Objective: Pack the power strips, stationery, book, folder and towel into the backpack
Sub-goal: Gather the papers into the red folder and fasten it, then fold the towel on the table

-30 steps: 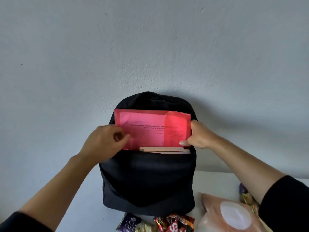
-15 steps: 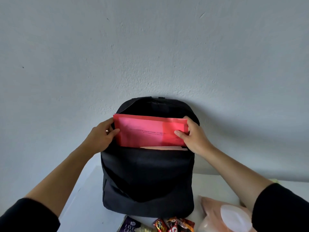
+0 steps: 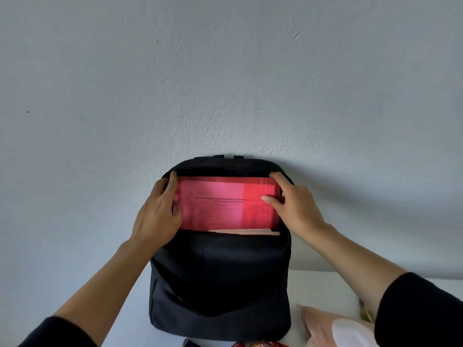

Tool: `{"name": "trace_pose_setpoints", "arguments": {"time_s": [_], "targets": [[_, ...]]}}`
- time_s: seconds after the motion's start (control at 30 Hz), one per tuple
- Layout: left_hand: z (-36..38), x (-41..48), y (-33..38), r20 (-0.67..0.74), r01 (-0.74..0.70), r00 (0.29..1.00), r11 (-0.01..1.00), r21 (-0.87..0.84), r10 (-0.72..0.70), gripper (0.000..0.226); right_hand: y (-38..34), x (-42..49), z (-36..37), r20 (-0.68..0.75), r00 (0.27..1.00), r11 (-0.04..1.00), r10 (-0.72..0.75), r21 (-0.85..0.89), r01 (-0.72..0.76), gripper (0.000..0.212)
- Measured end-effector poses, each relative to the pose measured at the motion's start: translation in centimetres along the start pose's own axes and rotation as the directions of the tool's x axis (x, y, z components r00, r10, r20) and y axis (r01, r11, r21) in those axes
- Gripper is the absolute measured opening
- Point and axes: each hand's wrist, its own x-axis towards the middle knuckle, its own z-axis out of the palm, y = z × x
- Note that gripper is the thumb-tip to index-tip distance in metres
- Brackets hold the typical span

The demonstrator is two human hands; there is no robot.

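A black backpack (image 3: 220, 276) stands upright against the wall with its main pocket open. A red translucent folder (image 3: 223, 204) with printed paper inside sits in the opening, its top just below the upper rim. In front of the folder, a pale book edge (image 3: 246, 232) shows at the pocket's lip. My left hand (image 3: 160, 211) holds the folder's left edge and the bag's side. My right hand (image 3: 293, 201) grips the folder's right edge, thumb on its front and fingers over the top corner.
A grey wall rises behind the bag. A white table (image 3: 323, 286) carries a pink packet with a white lid (image 3: 335, 326) at the lower right. Snack wrappers (image 3: 255, 344) peek in at the bottom edge.
The folder has sunk deeper into the backpack, and both hands have shifted up to its top corners. The view has tilted upward, so the table items sit lower.
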Motion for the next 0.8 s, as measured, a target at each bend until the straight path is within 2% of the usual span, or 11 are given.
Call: {"name": "trace_pose_setpoints", "arguments": {"time_s": [0.07, 0.13, 0.3, 0.4, 0.47, 0.57, 0.67, 0.73, 0.8], "targets": [[-0.3, -0.1, 0.4, -0.046, -0.056, 0.997, 0.996, 0.074, 0.060, 0.066, 0.3, 0.2, -0.3, 0.007, 1.000, 0.998, -0.016, -0.061, 0.016, 0.054], [-0.3, -0.3, 1.0, -0.057, -0.142, 0.988, 0.987, 0.071, 0.146, 0.049, 0.2, 0.0, -0.4, -0.010, 1.000, 0.999, -0.015, -0.041, 0.015, 0.055], [0.4, -2.2, 5.1, 0.074, -0.288, 0.952, 0.950, -0.124, 0.298, 0.015, -0.8, -3.0, -0.2, 0.038, 0.997, 0.993, 0.070, 0.090, -0.073, 0.063], [2.3, -4.3, 7.9, 0.165, -0.382, 0.897, 0.907, -0.177, 0.410, 0.014, -1.0, -6.4, 0.2, 0.062, 0.990, 0.952, 0.127, 0.274, -0.139, 0.048], [3.7, -5.6, 9.2, 0.109, -0.446, 0.881, 0.884, -0.138, 0.461, 0.020, -0.9, -9.1, -0.4, 0.072, 0.987, 0.908, 0.144, 0.387, -0.161, 0.036], [5.0, -7.1, 11.5, -0.014, -0.442, 0.892, 0.864, -0.240, 0.452, 0.020, 0.6, -12.9, -2.4, 0.115, 0.972, 0.816, 0.204, 0.528, -0.234, 0.017], [6.3, -8.6, 14.4, -0.034, -0.475, 0.858, 0.766, -0.434, 0.512, 0.017, 4.3, -15.5, -4.4, 0.072, 0.937, 0.777, 0.343, 0.539, -0.325, 0.010], [8.0, -9.6, 16.8, 0.036, -0.420, 0.850, 0.715, -0.559, 0.526, 0.016, 8.0, -16.8, -5.6, 0.015, 0.899, 0.791, 0.438, 0.469, -0.393, 0.014], [10.5, -10.6, 19.2, 0.176, -0.272, 0.864, 0.732, -0.625, 0.472, 0.013, 11.7, -18.1, -6.8, -0.004, 0.858, 0.814, 0.513, 0.318, -0.486, 0.014]]}}
